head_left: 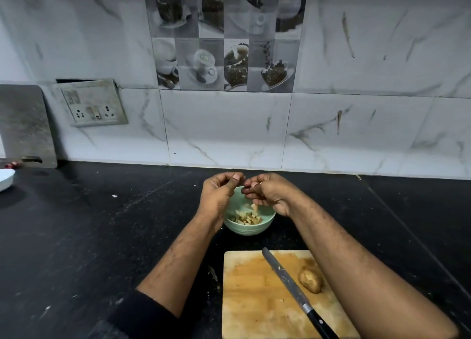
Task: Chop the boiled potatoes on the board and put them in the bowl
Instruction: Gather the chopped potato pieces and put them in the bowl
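**One potato left on the board as both hands emptied over the bowl**

Nearest the person, the wooden board (257,300) lay at the front edge of the dark surface (102,236). A knife (293,285) rested diagonally across it, its black handle toward the near edge and no hand on it. Just beside the blade, on the board's right side, sat one whole boiled potato (310,279), uncut, partly screened by the right forearm.

Beyond the board's far edge stood the pale green bowl (248,228), holding chopped potato pieces (248,217). Both hands hovered above its far rim, close together. The left hand (220,194) had its fingers curled in, and whether it held anything could not be told. The right hand (270,194) was loosely curled with fingertips pointing down into the bowl; a scrap seemed to be dropping from it.

The risks looked modest. Sticky bits clinging to the fingers could fall outside the rim onto the surface. The right forearm, drawn back carelessly, might nudge the potato or knock the unattended knife off the board.
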A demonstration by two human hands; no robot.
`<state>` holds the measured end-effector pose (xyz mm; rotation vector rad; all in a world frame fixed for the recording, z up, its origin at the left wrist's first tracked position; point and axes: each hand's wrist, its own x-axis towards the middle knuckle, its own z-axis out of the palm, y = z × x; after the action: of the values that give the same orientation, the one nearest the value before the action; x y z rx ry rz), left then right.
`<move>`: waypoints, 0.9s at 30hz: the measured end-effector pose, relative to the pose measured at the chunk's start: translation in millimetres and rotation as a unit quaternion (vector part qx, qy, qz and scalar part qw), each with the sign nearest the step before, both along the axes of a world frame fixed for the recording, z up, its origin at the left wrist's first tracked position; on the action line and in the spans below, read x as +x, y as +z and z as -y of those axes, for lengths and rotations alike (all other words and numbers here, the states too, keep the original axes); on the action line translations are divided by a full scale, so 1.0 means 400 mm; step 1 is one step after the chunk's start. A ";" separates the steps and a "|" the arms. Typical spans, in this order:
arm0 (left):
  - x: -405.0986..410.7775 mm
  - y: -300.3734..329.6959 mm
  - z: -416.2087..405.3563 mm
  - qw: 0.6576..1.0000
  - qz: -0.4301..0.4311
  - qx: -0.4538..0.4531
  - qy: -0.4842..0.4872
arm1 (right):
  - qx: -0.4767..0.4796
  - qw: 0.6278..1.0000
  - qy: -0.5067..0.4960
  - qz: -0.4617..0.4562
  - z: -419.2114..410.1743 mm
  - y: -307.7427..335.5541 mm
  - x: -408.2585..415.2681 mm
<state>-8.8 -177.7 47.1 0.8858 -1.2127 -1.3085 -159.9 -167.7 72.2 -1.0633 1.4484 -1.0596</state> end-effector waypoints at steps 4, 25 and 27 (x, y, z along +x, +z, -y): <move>0.024 -0.007 -0.011 1.000 -0.007 0.003 0.011 | 0.000 1.000 -0.012 0.003 0.001 -0.012 -0.002; 0.038 -0.010 -0.091 0.999 0.024 -0.013 0.023 | 0.029 0.945 -0.041 0.323 -0.030 -0.012 0.002; 0.041 -0.009 -0.093 0.999 0.022 -0.009 0.026 | 0.026 0.939 -0.036 0.340 -0.028 -0.013 -0.004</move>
<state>7.7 -140.7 43.4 0.9322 -1.2261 -1.2404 -161.5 -156.5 66.9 -0.5165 0.9449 -1.2713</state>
